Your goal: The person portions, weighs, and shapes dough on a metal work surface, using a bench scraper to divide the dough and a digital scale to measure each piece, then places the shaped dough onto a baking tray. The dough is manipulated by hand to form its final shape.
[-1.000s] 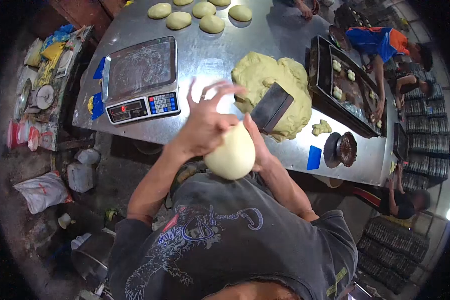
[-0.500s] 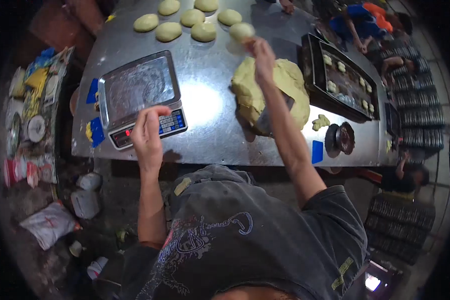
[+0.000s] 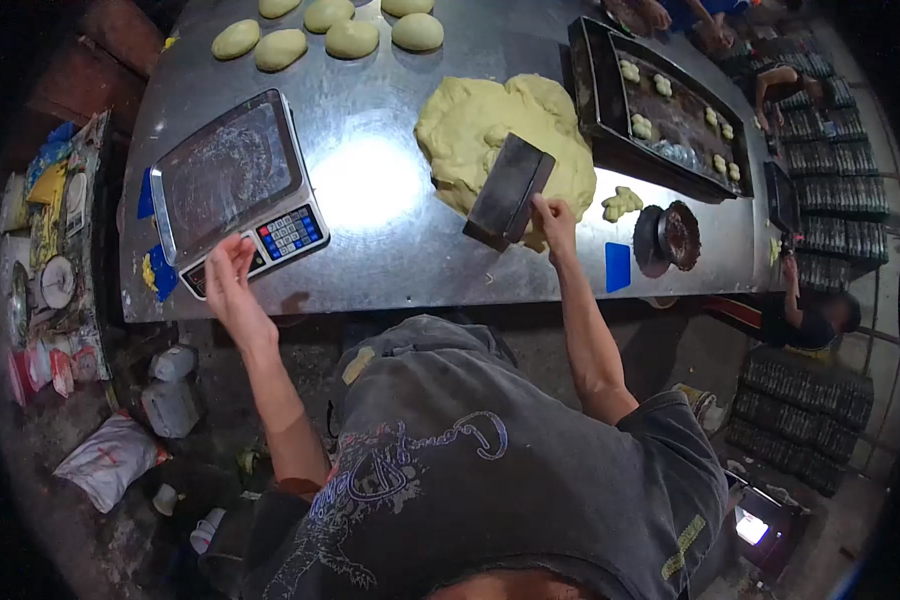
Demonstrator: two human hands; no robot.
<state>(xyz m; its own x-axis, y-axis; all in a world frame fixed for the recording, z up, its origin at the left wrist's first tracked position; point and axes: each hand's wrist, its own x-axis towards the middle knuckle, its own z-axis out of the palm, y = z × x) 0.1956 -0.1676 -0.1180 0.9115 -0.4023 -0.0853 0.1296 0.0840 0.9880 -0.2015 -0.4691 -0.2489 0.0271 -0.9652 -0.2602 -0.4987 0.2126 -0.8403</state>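
My right hand point(image 3: 556, 224) is closed on the edge of a dark metal dough scraper point(image 3: 511, 187), which stands tilted over the near part of a big yellow dough mass point(image 3: 470, 115). My left hand point(image 3: 238, 300) is held at the front edge of a digital scale point(image 3: 295, 232), fingers loosely bent and apart, with nothing in it. The scale's metal tray point(image 3: 228, 170) has whitish smears on it. Several round dough pieces point(image 3: 351, 40) sit at the back of the steel table point(image 3: 370, 280).
Right of the dough mass, a black baking tray point(image 3: 685, 120) holds small dough pieces. A dough scrap point(image 3: 622, 204), a blue plastic scraper point(image 3: 618, 267) and dark round tins point(image 3: 680, 237) lie nearby. Other people's hands point(image 3: 710, 30) are at the far right.
My right hand has let go of a round dough piece at the back, come nearer and taken hold of the dough scraper. My left hand has lowered leftward beside the scale. The view has shifted.
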